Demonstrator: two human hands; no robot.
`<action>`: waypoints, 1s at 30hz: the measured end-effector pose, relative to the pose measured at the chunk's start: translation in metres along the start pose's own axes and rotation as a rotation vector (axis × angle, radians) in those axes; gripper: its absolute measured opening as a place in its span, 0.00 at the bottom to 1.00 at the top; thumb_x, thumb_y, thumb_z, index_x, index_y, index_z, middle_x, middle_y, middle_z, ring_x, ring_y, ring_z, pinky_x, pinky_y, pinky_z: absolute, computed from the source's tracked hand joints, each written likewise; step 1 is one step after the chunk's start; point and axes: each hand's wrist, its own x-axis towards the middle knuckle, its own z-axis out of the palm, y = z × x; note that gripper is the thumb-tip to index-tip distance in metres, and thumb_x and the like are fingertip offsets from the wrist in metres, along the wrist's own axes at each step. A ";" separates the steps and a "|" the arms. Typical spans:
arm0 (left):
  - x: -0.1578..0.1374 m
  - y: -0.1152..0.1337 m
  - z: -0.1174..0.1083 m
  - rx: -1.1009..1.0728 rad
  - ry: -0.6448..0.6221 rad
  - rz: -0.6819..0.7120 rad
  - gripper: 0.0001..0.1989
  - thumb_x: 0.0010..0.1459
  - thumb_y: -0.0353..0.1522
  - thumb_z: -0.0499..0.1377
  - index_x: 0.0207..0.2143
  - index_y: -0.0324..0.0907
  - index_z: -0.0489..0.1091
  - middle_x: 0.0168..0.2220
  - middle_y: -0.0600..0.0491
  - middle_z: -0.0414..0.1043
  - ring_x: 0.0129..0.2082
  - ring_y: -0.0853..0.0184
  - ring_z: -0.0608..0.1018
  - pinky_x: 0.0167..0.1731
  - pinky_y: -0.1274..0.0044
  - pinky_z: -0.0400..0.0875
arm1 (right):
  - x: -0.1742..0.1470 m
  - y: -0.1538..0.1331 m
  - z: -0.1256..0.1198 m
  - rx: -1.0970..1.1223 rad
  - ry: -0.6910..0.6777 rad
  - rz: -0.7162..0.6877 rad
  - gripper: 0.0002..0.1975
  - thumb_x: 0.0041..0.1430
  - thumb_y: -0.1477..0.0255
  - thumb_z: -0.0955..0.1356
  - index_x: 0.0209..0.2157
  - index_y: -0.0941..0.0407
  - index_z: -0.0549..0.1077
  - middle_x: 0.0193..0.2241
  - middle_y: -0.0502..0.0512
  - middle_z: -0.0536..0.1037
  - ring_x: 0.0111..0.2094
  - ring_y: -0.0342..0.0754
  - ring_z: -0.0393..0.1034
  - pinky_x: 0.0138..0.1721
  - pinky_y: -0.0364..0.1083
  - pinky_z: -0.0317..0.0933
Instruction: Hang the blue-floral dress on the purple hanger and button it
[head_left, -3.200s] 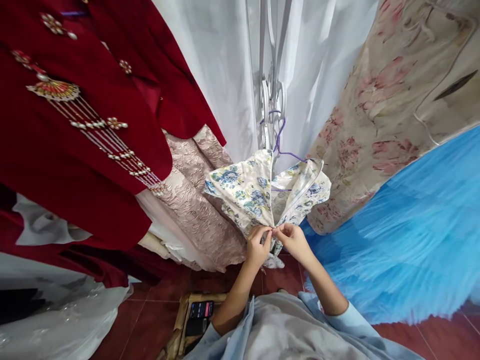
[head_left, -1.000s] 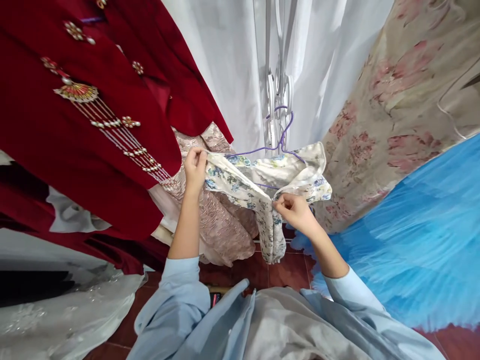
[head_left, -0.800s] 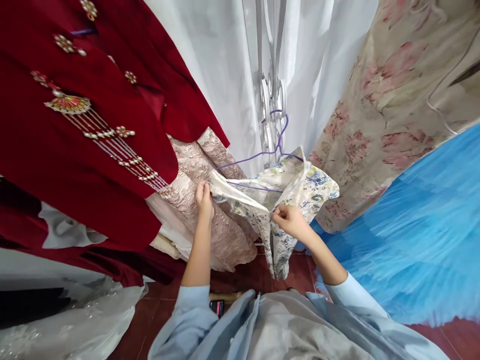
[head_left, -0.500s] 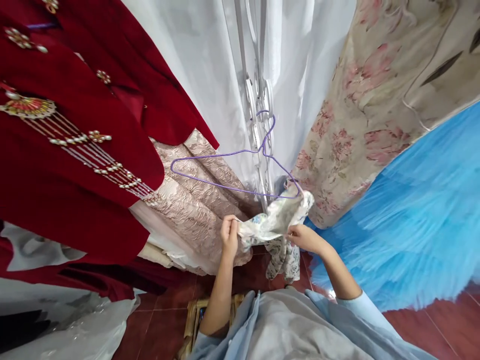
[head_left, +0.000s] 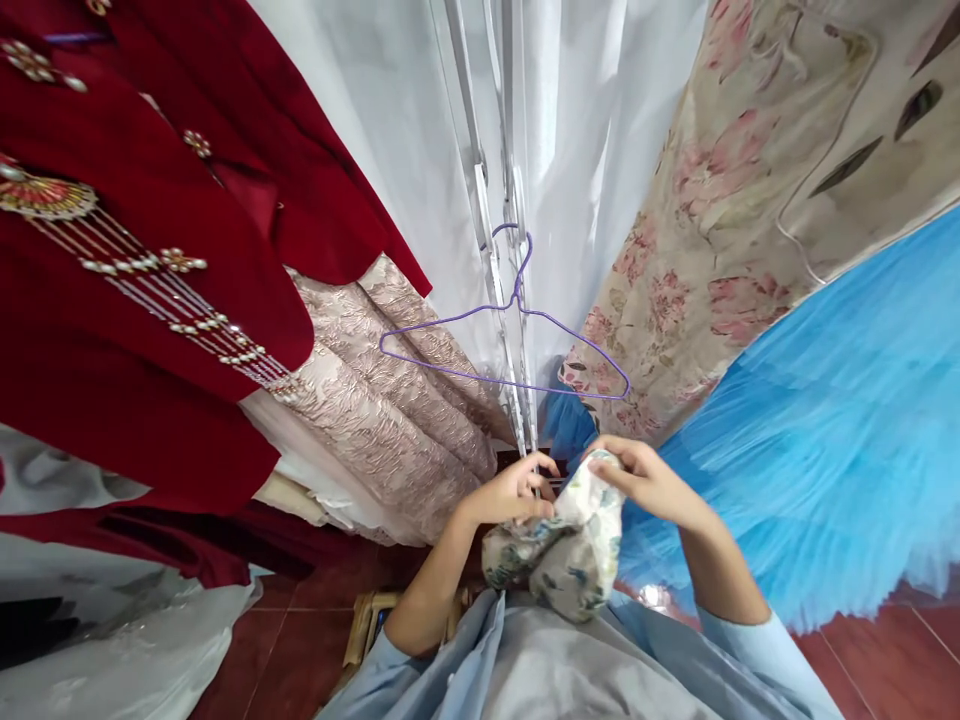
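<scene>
A white garment with a floral print [head_left: 581,560] hangs bunched up in front of my body. My right hand [head_left: 656,482] pinches its upper edge between thumb and fingers. At the garment's left side, my left hand [head_left: 510,492] has its fingers bent and apart, with the thumb close against the cloth; whether it touches is hard to make out. Just beyond both hands, a purple hanger [head_left: 504,381] hangs bare by its hook from a white metal rack [head_left: 487,230]. The lower folds of the garment are partly hidden by one another.
Red velvet clothing [head_left: 187,270] with beaded trim and a pink textured skirt [head_left: 375,400] hang on the left. A beige floral dress [head_left: 720,220] and blue tulle [head_left: 810,450] hang on the right. White curtain [head_left: 360,120] is behind. Below lie red floor tiles [head_left: 259,640] and a wooden frame piece [head_left: 364,630].
The floral garment has come off the hanger's right end and moved down toward my body. My left hand has loosened from its grip and shifted right. The hanger now hangs more level.
</scene>
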 end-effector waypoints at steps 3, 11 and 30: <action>-0.007 -0.013 0.022 0.050 -0.121 0.052 0.29 0.49 0.45 0.73 0.47 0.41 0.69 0.37 0.51 0.76 0.27 0.72 0.73 0.28 0.81 0.66 | -0.012 -0.016 -0.026 -0.078 0.163 -0.168 0.11 0.66 0.62 0.68 0.40 0.55 0.78 0.33 0.55 0.79 0.32 0.48 0.72 0.33 0.44 0.66; 0.053 -0.044 0.076 0.277 0.318 0.370 0.21 0.61 0.44 0.65 0.50 0.41 0.72 0.49 0.44 0.72 0.52 0.57 0.73 0.57 0.66 0.68 | -0.005 -0.034 -0.046 -0.231 0.205 -0.368 0.11 0.65 0.61 0.69 0.36 0.52 0.79 0.31 0.56 0.80 0.30 0.49 0.73 0.34 0.46 0.67; 0.011 0.062 0.000 0.709 0.244 0.062 0.15 0.59 0.43 0.64 0.33 0.38 0.76 0.28 0.56 0.73 0.29 0.68 0.72 0.31 0.79 0.63 | 0.012 -0.029 -0.143 -0.371 0.000 -0.243 0.07 0.53 0.72 0.68 0.23 0.56 0.70 0.21 0.48 0.67 0.24 0.43 0.60 0.26 0.43 0.53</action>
